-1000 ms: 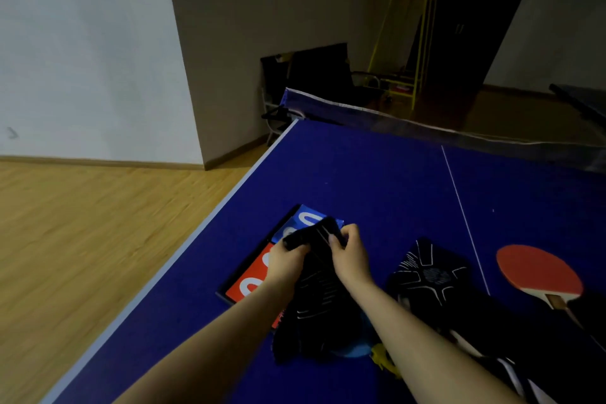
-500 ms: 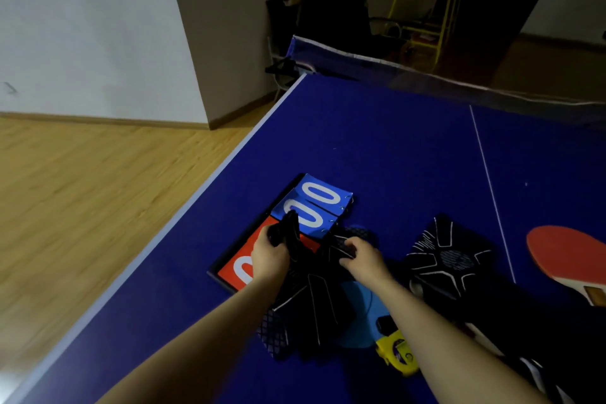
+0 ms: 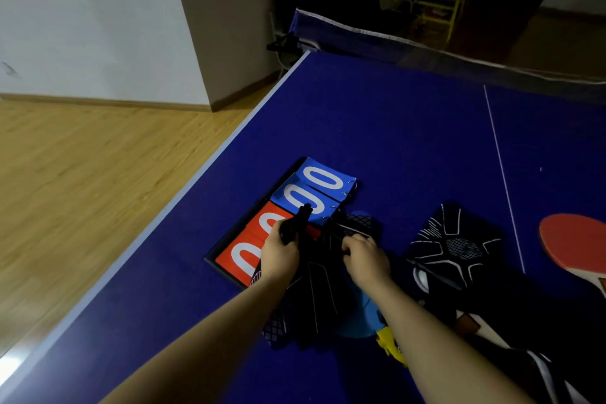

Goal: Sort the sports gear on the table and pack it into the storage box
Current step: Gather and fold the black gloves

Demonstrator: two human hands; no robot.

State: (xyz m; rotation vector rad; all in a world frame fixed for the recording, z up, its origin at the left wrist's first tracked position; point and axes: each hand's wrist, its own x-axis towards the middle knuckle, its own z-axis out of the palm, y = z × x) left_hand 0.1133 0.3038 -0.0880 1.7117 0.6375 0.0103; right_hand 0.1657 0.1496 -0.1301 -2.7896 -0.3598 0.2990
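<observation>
A black glove (image 3: 316, 298) with thin white lines lies on the blue table-tennis table (image 3: 393, 128), partly over a red-and-blue flip scoreboard (image 3: 295, 207). My left hand (image 3: 280, 256) grips the glove's upper left edge, a black flap sticking up past my fingers. My right hand (image 3: 364, 259) pinches the glove's upper right edge. A second black glove (image 3: 455, 246) with white web lines lies to the right. A red paddle (image 3: 577, 243) lies at the right edge. No storage box is in view.
A blue disc (image 3: 360, 325) and a small yellow object (image 3: 390, 341) peek out under the glove and my right forearm. More dark gear (image 3: 524, 354) is piled at the lower right. The net (image 3: 426, 49) crosses the far end. The table's left edge (image 3: 183, 193) borders wooden floor.
Both hands have lowered the glove from a bunched, lifted hold down onto the table and moved apart, spreading it. The camera has tilted down, uncovering more of the scoreboard.
</observation>
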